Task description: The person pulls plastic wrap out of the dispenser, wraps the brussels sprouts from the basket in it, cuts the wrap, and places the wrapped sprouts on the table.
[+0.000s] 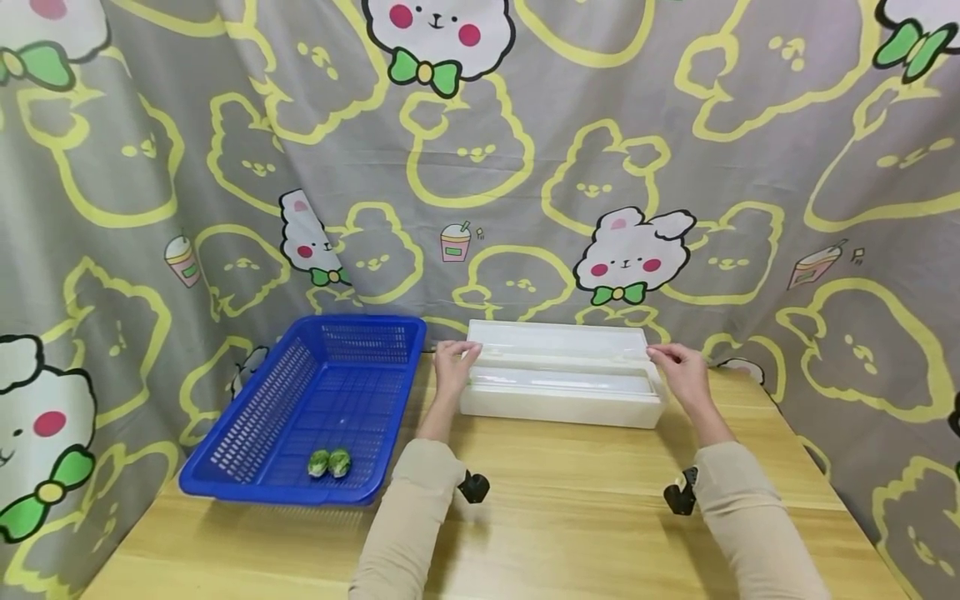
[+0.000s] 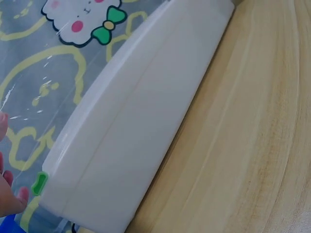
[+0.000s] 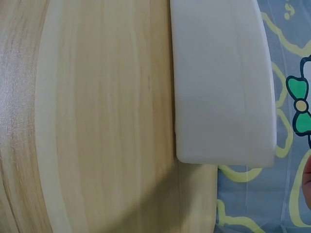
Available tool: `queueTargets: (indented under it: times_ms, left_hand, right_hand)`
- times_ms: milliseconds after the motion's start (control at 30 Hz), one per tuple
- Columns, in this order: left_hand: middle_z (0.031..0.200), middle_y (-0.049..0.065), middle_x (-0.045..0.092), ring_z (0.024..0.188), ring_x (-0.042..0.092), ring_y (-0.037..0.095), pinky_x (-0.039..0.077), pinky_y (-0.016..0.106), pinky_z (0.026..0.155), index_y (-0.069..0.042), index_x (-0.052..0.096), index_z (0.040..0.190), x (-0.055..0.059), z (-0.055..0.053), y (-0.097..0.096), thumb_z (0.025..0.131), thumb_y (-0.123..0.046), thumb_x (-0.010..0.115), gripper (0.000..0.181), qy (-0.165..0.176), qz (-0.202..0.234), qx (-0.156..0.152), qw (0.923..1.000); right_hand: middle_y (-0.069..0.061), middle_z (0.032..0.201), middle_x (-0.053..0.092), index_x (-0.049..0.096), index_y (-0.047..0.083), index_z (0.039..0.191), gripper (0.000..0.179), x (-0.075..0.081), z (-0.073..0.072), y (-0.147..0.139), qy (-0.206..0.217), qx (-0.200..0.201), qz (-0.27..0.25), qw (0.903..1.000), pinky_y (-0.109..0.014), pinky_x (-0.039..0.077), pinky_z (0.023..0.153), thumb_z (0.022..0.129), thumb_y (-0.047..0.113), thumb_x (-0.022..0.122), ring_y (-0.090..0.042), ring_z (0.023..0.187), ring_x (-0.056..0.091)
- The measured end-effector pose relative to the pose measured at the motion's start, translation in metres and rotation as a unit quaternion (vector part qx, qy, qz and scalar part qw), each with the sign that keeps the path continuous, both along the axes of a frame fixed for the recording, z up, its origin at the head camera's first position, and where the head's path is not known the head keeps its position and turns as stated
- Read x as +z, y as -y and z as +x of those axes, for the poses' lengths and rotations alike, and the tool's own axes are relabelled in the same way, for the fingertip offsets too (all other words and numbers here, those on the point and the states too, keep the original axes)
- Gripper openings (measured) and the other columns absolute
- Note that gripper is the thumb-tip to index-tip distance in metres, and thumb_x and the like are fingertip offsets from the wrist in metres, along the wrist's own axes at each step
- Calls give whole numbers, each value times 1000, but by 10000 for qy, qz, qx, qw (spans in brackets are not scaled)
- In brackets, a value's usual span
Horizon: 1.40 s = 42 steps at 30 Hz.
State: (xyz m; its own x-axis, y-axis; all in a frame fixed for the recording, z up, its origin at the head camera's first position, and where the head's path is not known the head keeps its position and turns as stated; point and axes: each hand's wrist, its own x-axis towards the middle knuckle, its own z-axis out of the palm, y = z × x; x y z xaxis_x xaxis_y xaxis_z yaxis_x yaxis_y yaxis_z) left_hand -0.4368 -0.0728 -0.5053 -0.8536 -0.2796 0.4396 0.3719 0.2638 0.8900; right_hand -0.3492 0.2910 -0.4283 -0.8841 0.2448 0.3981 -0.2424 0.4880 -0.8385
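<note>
A long white plastic wrap dispenser (image 1: 558,408) lies across the table with its lid (image 1: 558,335) raised at the back. Clear plastic wrap (image 2: 19,104) shows as faint glints and lines over the curtain in the left wrist view. My left hand (image 1: 452,367) pinches the wrap at the dispenser's left end, thumb and forefinger together. At the right end, my right hand (image 1: 684,375) pinches the other side with its fingers curled. A green slider (image 2: 40,183) sits at the dispenser's left end. Only a sliver of the right hand shows in the right wrist view.
To the left stands a blue plastic basket (image 1: 300,495) with two small green round vegetables (image 1: 330,463) inside. The wooden table (image 1: 577,533) reaches back to a grey patterned curtain (image 1: 525,183). Black wrist mounts (image 1: 474,487) hang beneath both forearms.
</note>
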Motion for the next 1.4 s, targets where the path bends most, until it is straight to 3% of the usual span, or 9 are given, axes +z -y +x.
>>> queueTargets:
  times_ms: [67, 133, 267, 300, 433, 667, 967, 1200, 1400]
  left_hand:
    - [89, -1, 51, 91, 42, 14, 31, 27, 84, -20, 76, 81, -19, -18, 1, 74, -44, 74, 26, -389, -117, 153, 9991]
    - [90, 2, 53, 92, 44, 17, 32, 32, 88, -16, 76, 81, 0, -4, -1, 76, -40, 74, 25, -252, -181, 157, 9994]
    - [90, 8, 54, 91, 47, 21, 32, 37, 90, -5, 74, 83, 55, 41, -10, 78, -26, 74, 22, 102, -67, 134, 9998]
    - [90, 11, 53, 91, 47, 24, 34, 37, 87, 0, 73, 85, 68, 52, -11, 78, -19, 74, 21, 339, -115, 130, 9993]
    - [85, 7, 50, 84, 44, 16, 34, 27, 77, 5, 71, 87, 86, 65, -14, 78, -11, 73, 18, 524, -97, 141, 9985]
    - [77, 1, 48, 74, 39, 9, 32, 22, 68, 5, 71, 88, 96, 69, -13, 79, -9, 71, 17, 481, 69, 21, 9988]
    - [73, -2, 45, 70, 36, 7, 31, 19, 67, 7, 70, 88, 106, 73, -12, 80, -8, 71, 17, 311, 112, -113, 9994]
    - [74, 9, 55, 71, 34, 9, 30, 21, 68, 9, 69, 87, 116, 75, -10, 80, -6, 70, 16, 232, 61, -140, 9996]
    - [71, 1, 41, 69, 32, 10, 28, 21, 66, 7, 70, 88, 124, 77, -10, 81, -7, 70, 16, 293, 16, -190, 9994]
  right_hand:
    - [33, 63, 51, 65, -13, 98, 28, 2, 0, 0, -72, -17, 4, 10000, -9, 38, 55, 87, 13, 64, 10, 62, 46]
    - [30, 62, 51, 66, -12, 97, 28, 5, 1, -1, -103, -68, 1, 9999, -11, 37, 54, 87, 14, 64, 9, 60, 44]
    - [22, 59, 48, 67, -9, 95, 28, 10, 3, 0, -89, -158, 33, 9998, -15, 34, 50, 88, 18, 64, 4, 56, 39]
    - [21, 58, 47, 68, -7, 96, 28, 11, 4, 0, -62, -161, 33, 9998, -15, 33, 50, 88, 19, 64, 3, 56, 38]
    - [19, 58, 46, 68, -6, 98, 30, 15, 6, 1, 21, -166, 42, 9999, -17, 33, 49, 88, 22, 64, 1, 54, 37]
    - [19, 57, 43, 67, -8, 97, 29, 23, 10, 2, -53, -156, 13, 9999, -17, 32, 47, 88, 19, 64, 2, 52, 36]
    - [19, 56, 43, 66, -9, 99, 30, 35, 14, 4, -155, -245, -165, 9994, -17, 31, 48, 87, 19, 65, 2, 53, 35]
    - [16, 54, 43, 68, -6, 98, 28, 43, 15, 8, -250, -481, -181, 9984, -16, 30, 48, 87, 19, 66, 1, 52, 35]
    - [17, 49, 41, 67, -9, 95, 20, 51, 15, 11, -450, -631, -571, 9954, -15, 27, 46, 84, 9, 67, 4, 47, 33]
